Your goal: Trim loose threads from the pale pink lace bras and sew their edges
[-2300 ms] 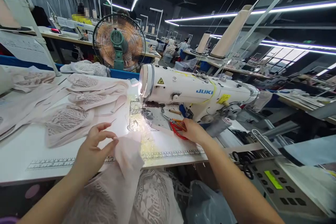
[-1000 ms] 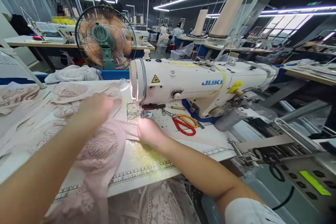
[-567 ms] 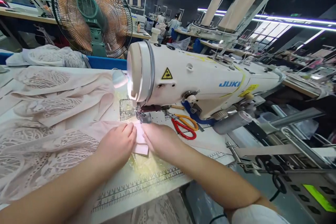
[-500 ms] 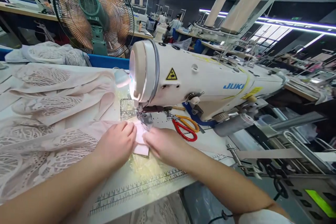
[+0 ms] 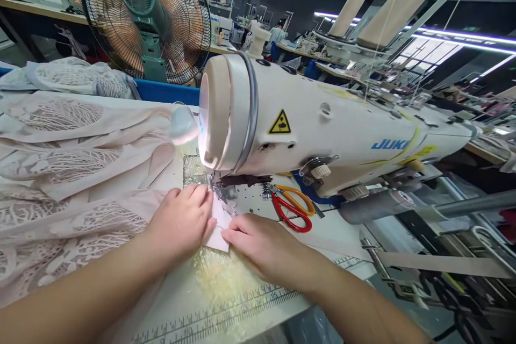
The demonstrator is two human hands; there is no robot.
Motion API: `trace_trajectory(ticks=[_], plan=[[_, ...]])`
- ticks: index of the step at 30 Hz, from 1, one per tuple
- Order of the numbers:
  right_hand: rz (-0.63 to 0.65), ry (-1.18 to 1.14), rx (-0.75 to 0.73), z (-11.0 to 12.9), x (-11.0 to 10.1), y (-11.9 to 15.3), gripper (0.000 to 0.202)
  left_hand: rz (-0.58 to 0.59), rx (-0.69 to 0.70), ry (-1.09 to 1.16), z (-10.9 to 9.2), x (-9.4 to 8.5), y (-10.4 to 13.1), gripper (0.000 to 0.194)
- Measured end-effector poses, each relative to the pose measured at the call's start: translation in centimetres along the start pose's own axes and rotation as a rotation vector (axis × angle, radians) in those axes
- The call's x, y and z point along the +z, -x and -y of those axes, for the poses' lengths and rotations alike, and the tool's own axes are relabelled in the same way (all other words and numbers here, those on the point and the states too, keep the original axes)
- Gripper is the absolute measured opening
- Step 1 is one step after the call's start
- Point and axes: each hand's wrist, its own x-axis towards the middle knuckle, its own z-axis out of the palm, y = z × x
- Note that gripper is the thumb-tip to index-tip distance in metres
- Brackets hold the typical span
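Under the head of the white sewing machine (image 5: 298, 123), a small pale pink fabric piece (image 5: 216, 234) lies between my hands. My left hand (image 5: 183, 220) rests with its fingers bent together on the left side of this piece, close to the presser foot. On the right, my right hand (image 5: 252, 239) pinches the edge of the piece between thumb and forefinger. Pale lace fabric (image 5: 76, 164) spreads over the table left of my left hand. The needle area is partly hidden by the machine head and my fingers.
Red scissors (image 5: 292, 212) and orange-handled ones lie right of the needle. A large fan (image 5: 147, 21) stands behind the table. A ruler strip (image 5: 226, 314) runs along the front edge. Thread cones rise at the upper right; people sit far back.
The view has moved closer to the machine. My right hand has shifted slightly down and away from the presser foot, and my left thumb now shows on the pink piece.
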Motion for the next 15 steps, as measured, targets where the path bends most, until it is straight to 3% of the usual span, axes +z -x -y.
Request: trace_trajectory(ticks=[15], plan=[[-0.006,-0.076,-0.024,-0.62,-0.73,0.40,0.022,0.003,0.007,0.017,0.14,-0.13,-0.11,0.038]])
